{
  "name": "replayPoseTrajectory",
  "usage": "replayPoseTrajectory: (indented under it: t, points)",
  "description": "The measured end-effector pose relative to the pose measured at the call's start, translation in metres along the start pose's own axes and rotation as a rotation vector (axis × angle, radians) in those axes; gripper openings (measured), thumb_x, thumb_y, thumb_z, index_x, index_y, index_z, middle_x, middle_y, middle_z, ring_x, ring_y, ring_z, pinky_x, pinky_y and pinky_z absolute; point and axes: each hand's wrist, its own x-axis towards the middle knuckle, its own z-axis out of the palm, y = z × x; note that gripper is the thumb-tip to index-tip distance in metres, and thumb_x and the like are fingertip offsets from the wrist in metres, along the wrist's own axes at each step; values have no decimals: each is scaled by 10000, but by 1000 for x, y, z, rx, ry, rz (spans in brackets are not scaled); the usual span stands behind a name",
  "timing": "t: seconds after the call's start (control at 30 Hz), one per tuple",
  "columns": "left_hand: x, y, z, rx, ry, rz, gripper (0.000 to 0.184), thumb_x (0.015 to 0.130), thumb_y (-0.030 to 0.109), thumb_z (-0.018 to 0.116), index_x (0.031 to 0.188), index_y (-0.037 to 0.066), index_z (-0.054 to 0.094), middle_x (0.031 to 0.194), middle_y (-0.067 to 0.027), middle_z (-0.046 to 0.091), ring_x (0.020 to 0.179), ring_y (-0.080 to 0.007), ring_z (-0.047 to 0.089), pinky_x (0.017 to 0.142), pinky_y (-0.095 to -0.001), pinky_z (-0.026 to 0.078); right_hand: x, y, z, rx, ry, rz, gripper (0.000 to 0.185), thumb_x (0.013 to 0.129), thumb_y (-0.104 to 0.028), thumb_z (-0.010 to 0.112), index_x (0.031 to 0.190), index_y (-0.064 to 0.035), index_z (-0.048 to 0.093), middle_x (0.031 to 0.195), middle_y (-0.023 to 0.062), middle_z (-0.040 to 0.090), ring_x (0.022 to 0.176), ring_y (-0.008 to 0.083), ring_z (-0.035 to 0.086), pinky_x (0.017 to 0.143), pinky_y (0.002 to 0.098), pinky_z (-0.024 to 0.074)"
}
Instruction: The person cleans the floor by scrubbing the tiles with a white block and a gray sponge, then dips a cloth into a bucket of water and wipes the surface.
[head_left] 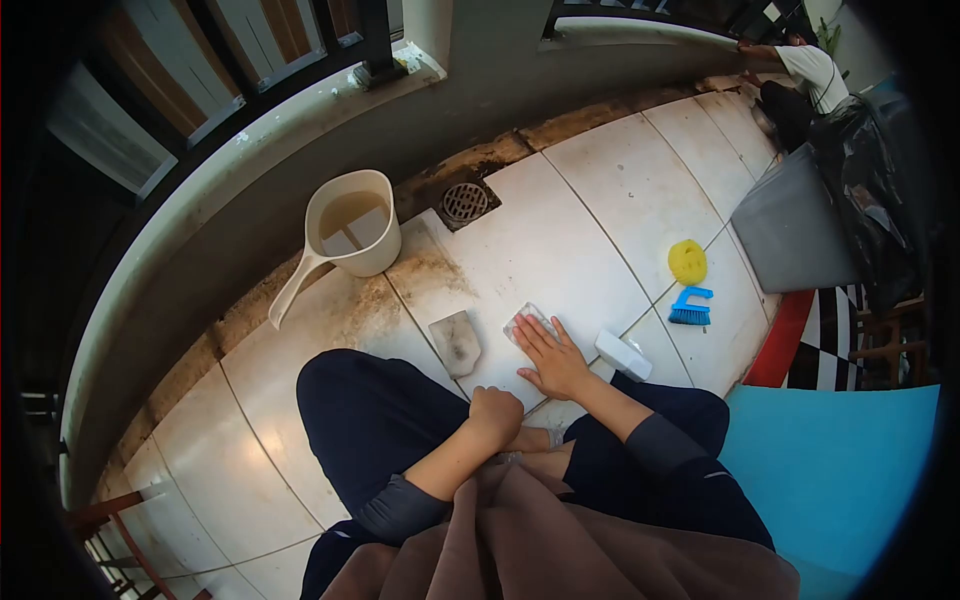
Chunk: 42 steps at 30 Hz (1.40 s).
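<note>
White sponge (527,308) on floor tile (560,230), under spread-flat R grip (553,360); L grip (495,416) fisted, contents unclear. Tile at 12 o'clock prob. mostly clean; brown stains (435,268) remain at 10 o'clock.

No readable text, labels, brands, numbers or signs anywhere.

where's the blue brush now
In the head view, the blue brush lies on the tiles right of centre, just below the yellow sponge and right of the right hand.
</note>
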Motion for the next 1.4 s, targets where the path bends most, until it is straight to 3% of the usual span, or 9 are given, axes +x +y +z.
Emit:
replayPoseTrajectory:
  t: [0.3, 0.5, 0.67, 0.8, 1.03, 1.17, 1.4]
  points:
    - [3, 2, -8, -55, -100, -11, 247, 823, 324, 562, 830, 112, 689, 848, -54, 659, 865, -209, 595, 706, -348, 425, 143, 15, -14, -76, 80, 89, 653, 910, -456, 322, 1424, -100, 138, 1498, 39, 74, 1380, 173, 27, 1090, 500, 5]
    - [6, -4, -8, -87, -108, -11, 268, 834, 330, 547, 835, 103, 688, 858, -69, 660, 853, -226, 607, 702, -355, 428, 190, 19, -24, -88, -20, 201, 651, 917, -488, 245, 1433, -127, 81, 1503, -1, 9, 1380, 159, -1, 1085, 516, -25]
    - [2, -11, -9, -132, -88, -25, 315, 839, 344, 530, 853, 69, 681, 882, -109, 661, 849, -271, 633, 713, -381, 476, 168, 7, -31, -90, -50, 218, 668, 909, -510, 238, 1434, -129, 75, 1503, -5, -3, 1379, 155, -5, 1080, 533, -26]
    - [-7, -12, -10, -153, -30, -22, 318, 837, 341, 531, 864, 61, 679, 884, -124, 660, 845, -286, 637, 716, -382, 499, 87, 3, -11, -101, 2, 108, 692, 896, -496, 320, 1425, -95, 125, 1501, 38, 49, 1381, 177, 27, 1065, 560, -16]
    - [-7, -6, -6, -83, -6, -3, 302, 835, 339, 535, 862, 76, 682, 872, -116, 661, 821, -277, 642, 688, -381, 498, -47, -16, 4, -80, -51, 46, 726, 865, -542, 360, 1411, -93, 194, 1492, 46, 107, 1376, 192, 72, 1082, 519, -8]
    - [-2, -5, -5, -64, -38, -9, 291, 834, 338, 538, 852, 87, 686, 869, -98, 664, 843, -260, 635, 706, -382, 475, -34, -17, 3, -77, -28, 54, 725, 865, -535, 373, 1408, -86, 201, 1489, 57, 122, 1375, 200, 79, 1082, 518, 1]
    - [6, 1, -6, -29, -123, -2, 253, 828, 321, 554, 836, 106, 687, 856, -54, 659, 865, -218, 601, 706, -365, 431, 90, 3, -8, -108, 53, 86, 712, 883, -520, 352, 1422, -101, 150, 1499, 41, 63, 1380, 196, 40, 1070, 548, -6]
